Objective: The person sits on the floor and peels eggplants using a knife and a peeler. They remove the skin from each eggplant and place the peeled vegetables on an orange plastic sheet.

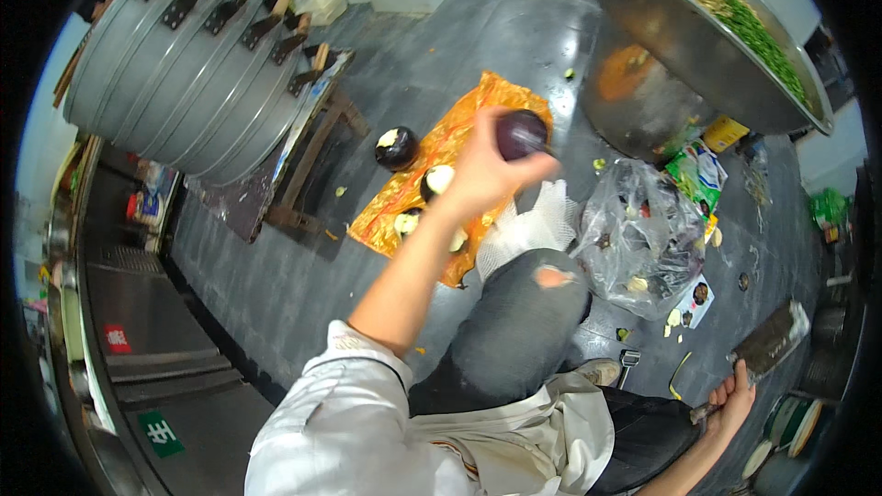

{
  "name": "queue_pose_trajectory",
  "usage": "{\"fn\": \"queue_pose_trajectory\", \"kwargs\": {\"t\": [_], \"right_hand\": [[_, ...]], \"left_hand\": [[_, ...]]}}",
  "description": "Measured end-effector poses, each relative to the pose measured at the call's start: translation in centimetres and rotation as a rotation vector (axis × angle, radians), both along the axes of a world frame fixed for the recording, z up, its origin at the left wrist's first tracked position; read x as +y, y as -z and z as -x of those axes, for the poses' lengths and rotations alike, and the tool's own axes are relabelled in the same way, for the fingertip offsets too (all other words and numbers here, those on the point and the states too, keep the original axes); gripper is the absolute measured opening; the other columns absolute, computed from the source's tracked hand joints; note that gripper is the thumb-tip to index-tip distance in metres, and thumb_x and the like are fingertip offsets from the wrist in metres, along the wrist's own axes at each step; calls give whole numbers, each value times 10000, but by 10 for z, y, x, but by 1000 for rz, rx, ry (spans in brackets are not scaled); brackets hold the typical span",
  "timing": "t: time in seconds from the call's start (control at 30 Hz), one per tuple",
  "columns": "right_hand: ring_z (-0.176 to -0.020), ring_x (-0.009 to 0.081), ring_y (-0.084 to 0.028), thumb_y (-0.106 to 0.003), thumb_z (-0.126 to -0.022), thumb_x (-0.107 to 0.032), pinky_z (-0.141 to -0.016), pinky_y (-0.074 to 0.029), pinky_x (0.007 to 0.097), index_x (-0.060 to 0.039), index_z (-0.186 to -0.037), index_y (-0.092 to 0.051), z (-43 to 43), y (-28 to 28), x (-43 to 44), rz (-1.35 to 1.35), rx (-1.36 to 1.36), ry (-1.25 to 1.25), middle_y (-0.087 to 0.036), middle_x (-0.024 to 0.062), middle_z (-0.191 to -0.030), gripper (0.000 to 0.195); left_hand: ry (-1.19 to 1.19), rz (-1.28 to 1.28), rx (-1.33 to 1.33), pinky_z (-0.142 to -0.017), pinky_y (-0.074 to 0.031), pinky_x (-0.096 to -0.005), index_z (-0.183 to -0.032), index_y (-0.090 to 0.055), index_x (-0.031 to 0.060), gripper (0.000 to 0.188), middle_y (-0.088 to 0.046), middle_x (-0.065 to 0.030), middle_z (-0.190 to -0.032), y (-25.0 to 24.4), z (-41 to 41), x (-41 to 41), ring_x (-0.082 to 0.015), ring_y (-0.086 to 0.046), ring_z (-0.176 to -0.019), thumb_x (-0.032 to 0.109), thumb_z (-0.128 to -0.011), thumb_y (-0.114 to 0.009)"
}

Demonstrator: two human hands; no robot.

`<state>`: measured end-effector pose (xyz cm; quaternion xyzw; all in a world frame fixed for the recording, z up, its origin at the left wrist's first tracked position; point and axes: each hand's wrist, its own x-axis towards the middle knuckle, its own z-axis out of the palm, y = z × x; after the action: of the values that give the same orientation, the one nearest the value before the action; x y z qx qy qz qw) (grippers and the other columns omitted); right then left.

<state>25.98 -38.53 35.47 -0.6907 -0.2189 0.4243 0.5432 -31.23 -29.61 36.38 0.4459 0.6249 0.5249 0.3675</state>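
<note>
My left hand grips a round dark-purple eggplant above an orange mesh sack lying on the floor; the hand is slightly blurred. Out to the right, my right hand holds a cleaver by its handle, the broad blade pointing away from me. Under and beside my left forearm sit several eggplants with pale cut patches, among them one cut eggplant on the sack. Another cut eggplant rests at the sack's left edge. My forearm partly hides the ones on the sack.
Stacked metal steamers with wooden handles stand on a low wooden bench. A large metal basin of chopped food rises at upper right. Near my knee lie white netting, a clear plastic bag of scraps and a peeler.
</note>
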Motion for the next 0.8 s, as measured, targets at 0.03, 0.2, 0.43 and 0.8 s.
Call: {"fn": "queue_pose_trajectory", "kwargs": {"t": [0.03,0.2,0.43,0.8], "right_hand": [[-439,71,-262,-683,-1059,-231,-408,-220,282,-183,-761,-482,2,3,5,11,42,65,-334,-79,-569,362],[-428,80,-261,-621,-1095,-285,-390,-256,284,-213,-699,-411,-27,26,23,84,665,178,-305,-80,-556,454],[-424,78,-297,-618,-1090,-335,-379,-297,279,-228,-673,-360,23,12,41,192,479,279,-294,-76,-550,502],[-424,103,-246,-601,-1102,-322,-389,-233,298,-212,-673,-349,150,-7,99,374,196,388,-271,-61,-551,509]], "left_hand": [[-146,147,26,-1020,-532,-351,-1445,-499,-37,921,-673,-143,-1284,26,41,0,-216,-660,-1180,335,-738,-958],[-490,572,380,-1029,-546,-425,-1445,-499,-14,1034,-683,-243,-1261,249,236,-39,-397,-689,-1162,458,-651,-962],[-348,1109,577,-1174,-462,-459,-1651,-309,184,1154,-329,-257,-1643,391,292,-66,-422,-541,-1399,373,-696,-928],[-701,589,-766,-1020,-550,-617,-1599,-403,115,811,-455,-148,-1588,392,358,75,-401,-583,-1333,577,-988,-668]]}}
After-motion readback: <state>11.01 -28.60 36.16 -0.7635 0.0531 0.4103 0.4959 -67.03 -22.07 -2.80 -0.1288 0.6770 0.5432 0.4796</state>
